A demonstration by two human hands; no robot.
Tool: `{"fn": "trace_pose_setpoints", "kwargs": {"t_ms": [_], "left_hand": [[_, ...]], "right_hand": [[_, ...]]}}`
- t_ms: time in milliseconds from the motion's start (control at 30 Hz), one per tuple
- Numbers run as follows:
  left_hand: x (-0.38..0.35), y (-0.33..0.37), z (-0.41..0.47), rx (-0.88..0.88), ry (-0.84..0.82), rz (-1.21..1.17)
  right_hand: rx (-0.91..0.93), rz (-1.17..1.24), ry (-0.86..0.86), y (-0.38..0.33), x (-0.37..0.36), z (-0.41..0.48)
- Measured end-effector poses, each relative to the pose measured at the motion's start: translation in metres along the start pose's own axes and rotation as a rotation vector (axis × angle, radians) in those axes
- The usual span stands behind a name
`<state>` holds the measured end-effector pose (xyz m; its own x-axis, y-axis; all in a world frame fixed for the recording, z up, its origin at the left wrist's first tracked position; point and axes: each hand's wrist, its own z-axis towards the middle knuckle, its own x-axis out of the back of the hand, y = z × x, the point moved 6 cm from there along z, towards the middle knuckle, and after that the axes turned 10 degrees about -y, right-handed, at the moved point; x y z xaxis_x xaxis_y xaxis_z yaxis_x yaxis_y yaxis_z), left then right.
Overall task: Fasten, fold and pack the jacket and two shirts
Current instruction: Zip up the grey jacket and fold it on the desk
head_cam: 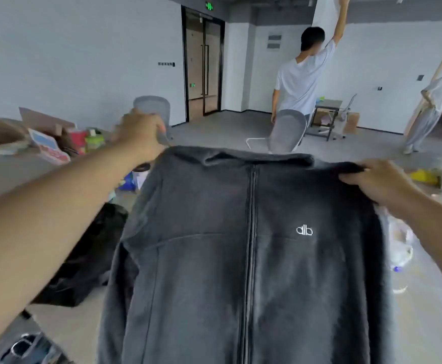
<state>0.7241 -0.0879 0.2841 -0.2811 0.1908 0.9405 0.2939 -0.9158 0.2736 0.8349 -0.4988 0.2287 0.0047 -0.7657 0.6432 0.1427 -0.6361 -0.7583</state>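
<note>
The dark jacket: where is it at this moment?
In the head view the jacket hangs at centre, held at its shoulders by the left hand and the right hand.

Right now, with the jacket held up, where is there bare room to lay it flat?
Bare: the grey surface on the left, in front of the clutter pile; also open floor beyond the jacket, before the door. Crowded: black bag lower left, plastic bags on the right.

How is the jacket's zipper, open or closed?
Closed: the zipper runs shut up the jacket to the collar, both front halves joined.
</note>
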Motion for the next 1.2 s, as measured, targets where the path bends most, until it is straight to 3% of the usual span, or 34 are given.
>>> {"fn": "trace_pose_setpoints", "kwargs": {"t_ms": [67,167,300,367,433,500,567,600,700,767,833,900,1000,1033,1067,1133,1200], "left_hand": [[-0.081,0.003,0.022,0.004,0.005,-0.009],[-0.246,0.002,-0.006,-0.018,-0.306,-0.132],[-0.438,-0.021,-0.131,0.092,-0.792,-0.015],[-0.496,-0.042,-0.188,0.13,-0.9,0.051],[-0.519,-0.051,-0.214,0.073,-0.835,0.111],[-0.524,-0.057,-0.219,0.109,-0.774,0.105],[-0.524,-0.055,-0.217,0.098,-0.781,0.102],[-0.524,-0.054,-0.215,0.126,-0.818,0.097],[-0.509,-0.036,-0.206,0.208,-0.882,0.116],[-0.492,-0.008,-0.198,0.166,-0.799,0.049],[-0.478,0.031,-0.191,0.054,-0.712,-0.256],[-0.463,0.07,-0.19,0.084,-0.842,-0.716],[-0.455,0.105,-0.193,0.343,-1.184,-1.38],[-0.454,0.106,-0.191,0.449,-1.242,-1.584],[-0.456,0.098,-0.187,0.557,-1.243,-1.773],[-0.463,0.064,-0.183,0.821,-1.098,-2.035],[-0.476,0.019,-0.184,1.028,-0.886,-2.051]], "right_hand": [[-0.023,-0.089,-0.097,0.027,-0.067,0.012],[-0.138,-0.15,-0.181,0.103,-0.173,0.0],[-0.333,-0.334,-0.542,0.231,-0.314,-0.109],[-0.357,-0.39,-0.703,0.277,-0.342,-0.157],[-0.288,-0.293,-0.723,0.303,-0.344,-0.183],[-0.23,-0.274,-0.365,0.319,-0.315,-0.19],[-0.441,-0.374,-0.022,0.339,-0.276,-0.198],[-0.592,-0.399,0.014,0.346,-0.264,-0.203],[-0.892,-0.44,-0.268,0.357,-0.244,-0.204],[-0.897,-0.386,-0.394,0.348,-0.228,-0.188],[-0.863,-0.355,-0.468,0.324,-0.212,-0.164],[-0.825,-0.229,-0.502,0.283,-0.201,-0.135],[-0.716,0.522,-0.683,0.197,-0.226,-0.093],[-0.665,0.765,-0.672,0.173,-0.234,-0.079],[-0.604,0.855,-0.612,0.165,-0.24,-0.065],[-0.489,0.586,-0.465,0.177,-0.249,-0.046],[-0.455,0.198,-0.349,0.21,-0.255,-0.046]]}}
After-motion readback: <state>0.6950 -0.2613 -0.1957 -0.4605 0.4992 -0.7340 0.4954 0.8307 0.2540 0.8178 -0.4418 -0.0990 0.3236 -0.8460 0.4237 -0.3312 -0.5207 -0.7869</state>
